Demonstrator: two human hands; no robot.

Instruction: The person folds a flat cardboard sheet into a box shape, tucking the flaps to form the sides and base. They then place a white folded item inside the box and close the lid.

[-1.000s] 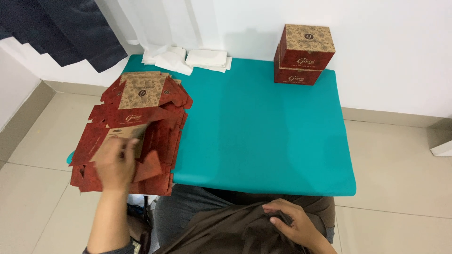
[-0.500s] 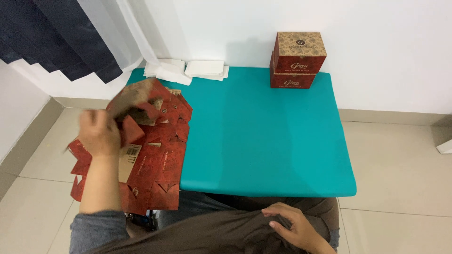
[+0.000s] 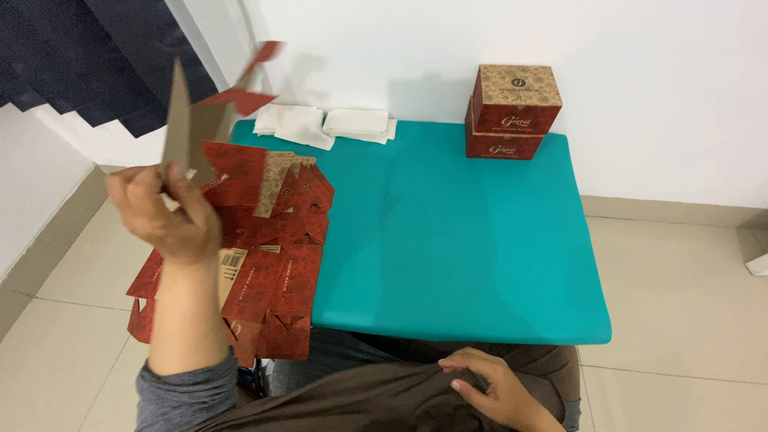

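Our left hand (image 3: 164,212) is closed around a flat red carton blank (image 3: 200,120), lifted upright above the stack of flattened red cartons (image 3: 268,240) at the teal table's (image 3: 456,240) left edge. Our right hand (image 3: 492,392) rests in our lap, fingers curled on dark fabric, holding nothing. Two assembled boxes (image 3: 512,112) stand at the far corner.

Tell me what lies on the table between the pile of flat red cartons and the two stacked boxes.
In the head view, only bare teal table lies between the flat cartons and the stacked boxes; the white folded cloths sit further back.
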